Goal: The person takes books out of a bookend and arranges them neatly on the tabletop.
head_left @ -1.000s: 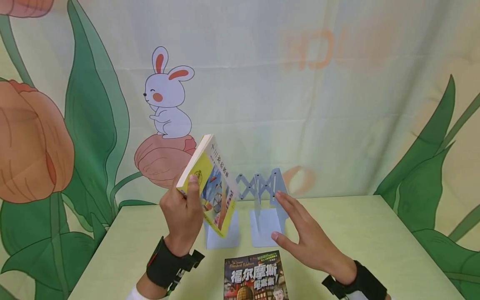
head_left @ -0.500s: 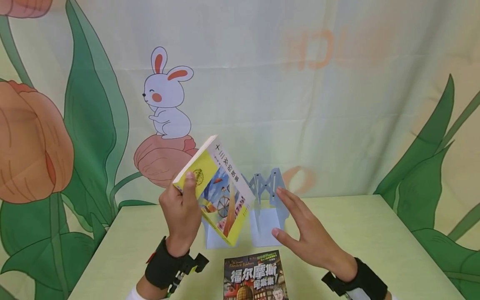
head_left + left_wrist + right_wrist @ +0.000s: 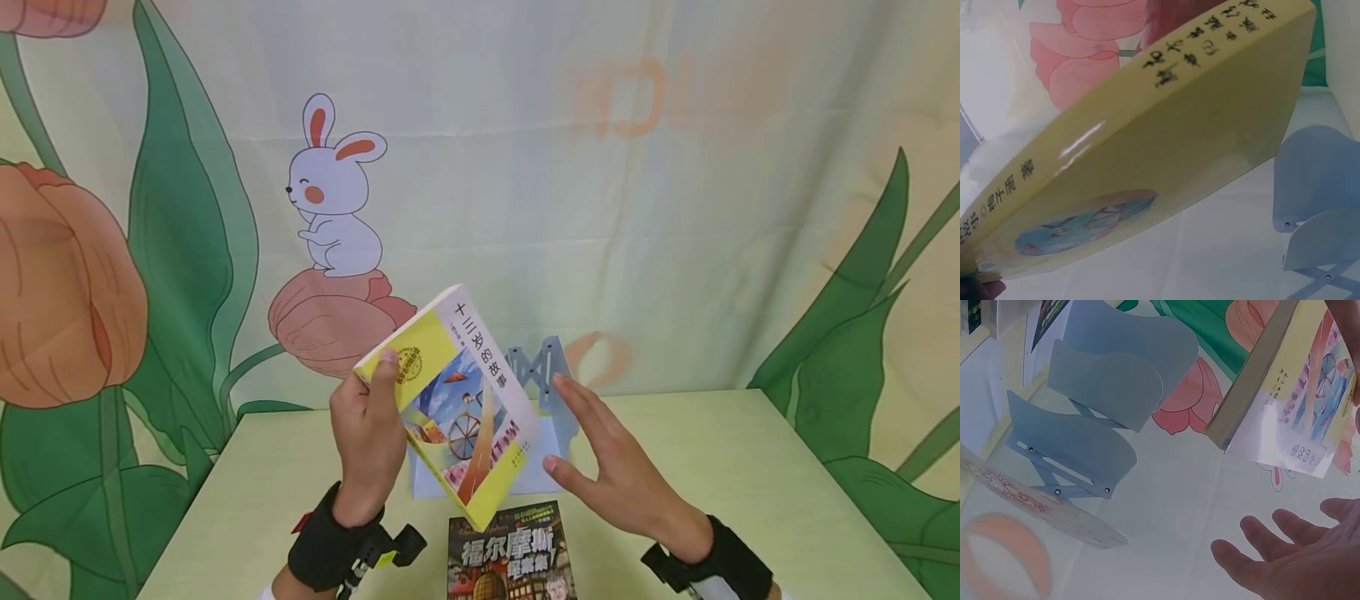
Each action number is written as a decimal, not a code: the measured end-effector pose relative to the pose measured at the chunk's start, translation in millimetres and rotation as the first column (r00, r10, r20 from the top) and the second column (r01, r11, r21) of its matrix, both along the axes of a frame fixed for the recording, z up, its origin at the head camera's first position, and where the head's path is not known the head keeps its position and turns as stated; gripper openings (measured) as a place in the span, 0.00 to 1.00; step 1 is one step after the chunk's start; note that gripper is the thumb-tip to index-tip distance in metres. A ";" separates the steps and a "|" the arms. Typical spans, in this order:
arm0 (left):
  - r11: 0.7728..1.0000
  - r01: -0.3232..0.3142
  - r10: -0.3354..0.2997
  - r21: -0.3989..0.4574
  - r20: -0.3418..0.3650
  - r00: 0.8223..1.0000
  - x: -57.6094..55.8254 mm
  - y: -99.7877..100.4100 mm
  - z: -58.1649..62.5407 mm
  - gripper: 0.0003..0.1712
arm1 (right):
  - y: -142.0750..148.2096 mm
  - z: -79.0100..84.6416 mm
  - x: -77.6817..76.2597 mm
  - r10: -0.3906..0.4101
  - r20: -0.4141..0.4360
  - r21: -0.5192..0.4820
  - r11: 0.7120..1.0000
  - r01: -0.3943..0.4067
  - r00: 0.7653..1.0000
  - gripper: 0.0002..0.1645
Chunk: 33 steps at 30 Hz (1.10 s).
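My left hand (image 3: pixel 371 442) grips a yellow and white paperback book (image 3: pixel 465 400) by its left edge, thumb on the cover. Tilted, it is held above the table with its picture cover towards the head camera. Its yellow spine (image 3: pixel 1166 75) and back cover fill much of the left wrist view. The right hand (image 3: pixel 622 475) is held to the right of the book, fingers extended and holding nothing. Behind them stands a blue-grey extendable bookend (image 3: pixel 551 375), partly hidden by the book. The right wrist view shows its upright plates (image 3: pixel 1072 444) and crossed bars.
A dark-covered book (image 3: pixel 510 554) lies face up at the table's near side, partly cut off by the frame. The pale green table (image 3: pixel 697 450) reaches back to a printed curtain (image 3: pixel 487 192) with a rabbit, tulips and leaves.
My left hand has turned the paperback so its cover faces the head camera more fully. The book has shifted right and slightly down, covering more of the bookend. The right hand stays nearly still.
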<state>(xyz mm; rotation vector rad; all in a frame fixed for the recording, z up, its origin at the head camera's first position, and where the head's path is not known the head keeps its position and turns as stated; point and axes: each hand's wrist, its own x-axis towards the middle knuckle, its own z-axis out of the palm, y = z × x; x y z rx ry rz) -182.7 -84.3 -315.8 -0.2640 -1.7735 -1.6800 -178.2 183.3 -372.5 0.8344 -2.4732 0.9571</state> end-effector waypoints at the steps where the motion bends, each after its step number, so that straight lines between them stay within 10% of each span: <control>1: 1.000 0.009 -0.009 0.006 0.006 1.000 0.0 -0.1 0.2 0.19 | -0.7 0.6 0.0 0.000 0.006 0.000 1.000 0.000 1.000 0.50; 23: 0.955 0.235 -0.270 0.179 0.208 0.940 0.5 3.1 -1.7 0.23 | -5.4 -5.3 -6.8 0.170 0.257 -0.162 0.978 -0.131 0.951 0.43; 33: 0.938 0.283 -0.327 0.201 0.236 0.915 2.9 5.8 -4.3 0.24 | -4.6 -8.0 -7.4 0.433 0.476 -0.380 0.886 -0.265 0.765 0.35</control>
